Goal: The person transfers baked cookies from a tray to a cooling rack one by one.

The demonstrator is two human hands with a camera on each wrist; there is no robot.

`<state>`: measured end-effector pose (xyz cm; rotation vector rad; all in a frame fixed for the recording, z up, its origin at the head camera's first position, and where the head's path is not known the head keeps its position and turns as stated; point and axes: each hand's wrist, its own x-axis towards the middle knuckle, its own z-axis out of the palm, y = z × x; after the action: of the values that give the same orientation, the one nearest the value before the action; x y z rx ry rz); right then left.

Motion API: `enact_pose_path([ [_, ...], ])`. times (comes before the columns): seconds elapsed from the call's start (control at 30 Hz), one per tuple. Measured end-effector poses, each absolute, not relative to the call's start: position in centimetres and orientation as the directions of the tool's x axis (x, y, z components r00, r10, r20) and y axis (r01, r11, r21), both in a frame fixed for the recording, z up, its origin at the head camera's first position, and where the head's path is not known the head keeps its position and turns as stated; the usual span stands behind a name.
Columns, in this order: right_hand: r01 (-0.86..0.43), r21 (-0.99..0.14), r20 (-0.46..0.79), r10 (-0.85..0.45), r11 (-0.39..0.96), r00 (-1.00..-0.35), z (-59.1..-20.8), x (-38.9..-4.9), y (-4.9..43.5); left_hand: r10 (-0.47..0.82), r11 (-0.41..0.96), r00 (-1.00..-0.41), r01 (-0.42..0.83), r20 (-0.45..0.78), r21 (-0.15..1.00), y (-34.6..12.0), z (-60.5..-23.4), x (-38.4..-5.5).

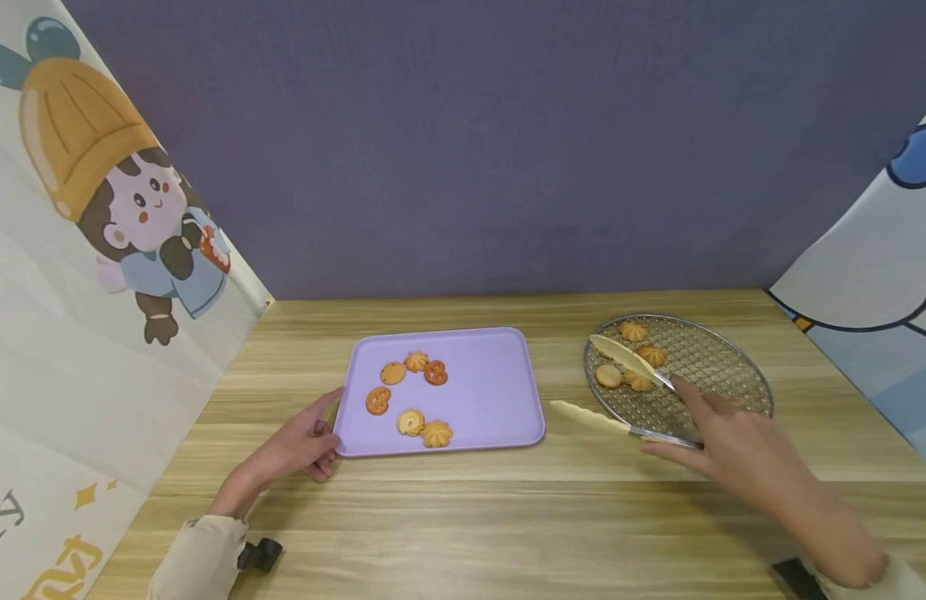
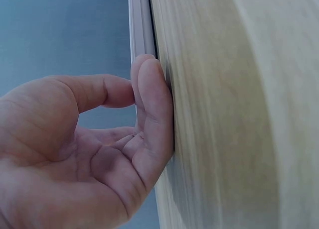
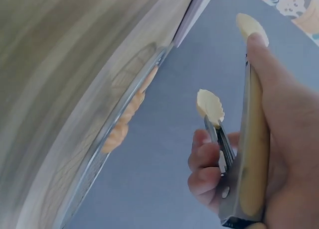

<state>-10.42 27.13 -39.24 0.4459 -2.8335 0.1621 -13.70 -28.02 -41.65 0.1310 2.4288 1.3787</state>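
My left hand (image 1: 299,442) pinches the left rim of a lavender tray (image 1: 493,387) near its front corner. In the left wrist view, thumb and fingers meet at the tray's edge, close against the table. My right hand (image 1: 748,450) grips metal tongs (image 3: 254,139) with cream scalloped tips. The tongs' arms are spread, with nothing between the tips. One tip overlaps a round wire rack (image 1: 721,375) in the head view; the other is left of the rack's front edge. Several cookies, including a pale round cookie (image 1: 608,376) and a flower-shaped cookie (image 1: 650,356), lie on the rack's left side.
On the tray lie two pretzels (image 1: 377,401), a speckled round cookie (image 1: 392,372) and several flower-shaped cookies (image 1: 436,433), mostly on its left half. Wood-grain table (image 1: 463,517) surrounds tray and rack. A dark partition (image 1: 463,150) stands behind, with printed sheets at both sides.
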Motion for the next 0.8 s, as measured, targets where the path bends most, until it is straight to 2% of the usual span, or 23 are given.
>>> enact_pose_path([
  [0.3, -0.396, -0.003, 0.39, -0.364, 0.918, -0.846, -38.9, -10.9, 24.7, 0.245, 0.521, -0.938, -0.086, -0.245, 0.849, -28.1, -41.9, -13.7],
  [0.8, -0.576, 0.071, 0.478, -0.534, 0.815, -0.697, -38.7, -12.2, 19.4, 0.245, 0.517, -0.941, -0.076, -0.233, 0.852, -28.1, -41.8, -13.6],
])
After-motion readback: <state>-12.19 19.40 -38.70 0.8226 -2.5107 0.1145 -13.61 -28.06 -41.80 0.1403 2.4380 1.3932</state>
